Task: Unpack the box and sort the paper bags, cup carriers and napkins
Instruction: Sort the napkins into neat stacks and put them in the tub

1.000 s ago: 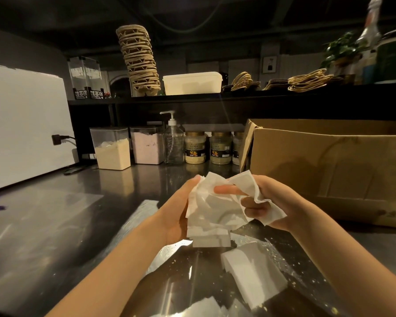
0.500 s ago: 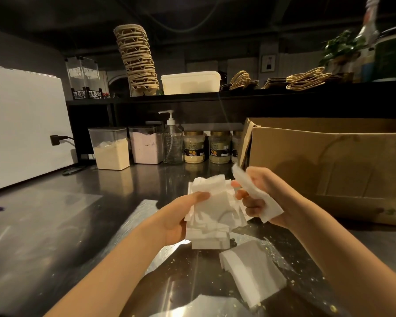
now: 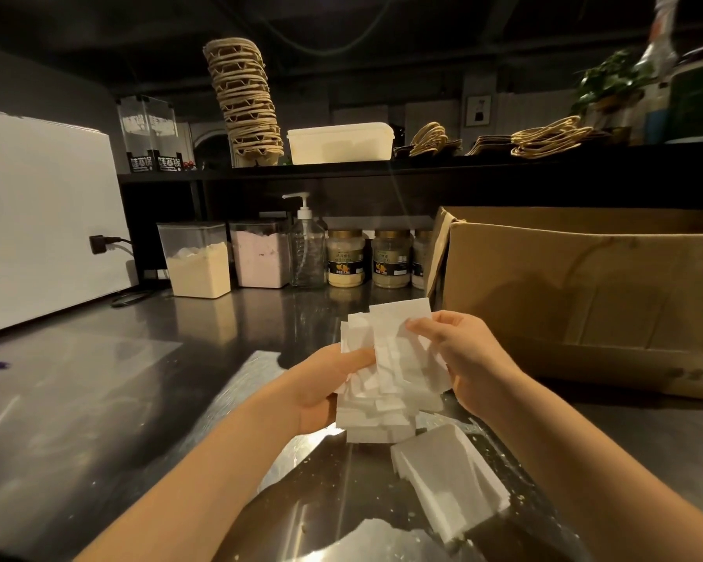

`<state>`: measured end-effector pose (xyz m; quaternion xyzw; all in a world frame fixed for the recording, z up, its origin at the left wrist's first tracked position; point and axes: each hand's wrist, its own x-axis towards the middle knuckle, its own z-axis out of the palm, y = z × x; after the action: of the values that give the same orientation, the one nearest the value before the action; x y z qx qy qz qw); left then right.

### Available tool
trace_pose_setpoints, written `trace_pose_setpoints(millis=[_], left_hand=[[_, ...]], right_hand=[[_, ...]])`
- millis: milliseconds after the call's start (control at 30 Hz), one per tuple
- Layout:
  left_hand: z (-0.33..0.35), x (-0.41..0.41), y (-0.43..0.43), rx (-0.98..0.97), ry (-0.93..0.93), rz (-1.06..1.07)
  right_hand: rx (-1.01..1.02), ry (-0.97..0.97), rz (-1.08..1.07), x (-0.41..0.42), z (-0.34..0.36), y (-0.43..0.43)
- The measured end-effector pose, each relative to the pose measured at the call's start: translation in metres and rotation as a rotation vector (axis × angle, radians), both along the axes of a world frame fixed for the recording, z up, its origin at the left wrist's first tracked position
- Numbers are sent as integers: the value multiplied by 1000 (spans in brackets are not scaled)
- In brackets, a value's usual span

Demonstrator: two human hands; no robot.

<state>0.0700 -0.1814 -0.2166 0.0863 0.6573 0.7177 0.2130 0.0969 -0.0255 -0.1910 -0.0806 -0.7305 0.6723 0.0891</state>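
On the far shelf, left of centre, your cup carriers [image 3: 246,103] stand in a leaning tower. Above the near steel counter [image 3: 98,399], your left hand [image 3: 325,383] grips an untidy wad of napkins [image 3: 386,379] from its left side, thumb in front. Your right hand [image 3: 459,358] pinches the wad's upper right edge. A second napkin stack [image 3: 447,480] lies on the counter just below. The cardboard box [image 3: 585,298] sits open at right.

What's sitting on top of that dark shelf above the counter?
A stack of cup carriers, a white lidded tub, flat paper bags with twine handles, a clear display case and a plant. The tub's walls hide its contents.
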Motion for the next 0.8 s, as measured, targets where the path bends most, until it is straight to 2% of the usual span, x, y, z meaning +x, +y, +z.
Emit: trace_pose_setpoints(millis=[133, 233, 400, 500, 633, 700, 800], left_hand=[[-1, 0, 3, 35, 37, -44], [-3, -1, 4, 70, -12, 7], [-4, -3, 9, 139, -70, 28], [-4, -2, 8, 66, -69, -2], [-3, -6, 2, 60, -20, 3], [-2, -9, -2, 98, -31, 48], [2, -13, -10, 147, -49, 157]], right_hand=[[-16, -13, 47, -1, -7, -7], [-28, -3, 56, -4, -11, -11], [80, -26, 56, -6, -14, -20], [93, -70, 86, -4, -10, -28], [114, 31, 147, -2, -4, -17], [281, 56, 178, -3, -1, -3], [597, -55, 347, 2, 5, 17]])
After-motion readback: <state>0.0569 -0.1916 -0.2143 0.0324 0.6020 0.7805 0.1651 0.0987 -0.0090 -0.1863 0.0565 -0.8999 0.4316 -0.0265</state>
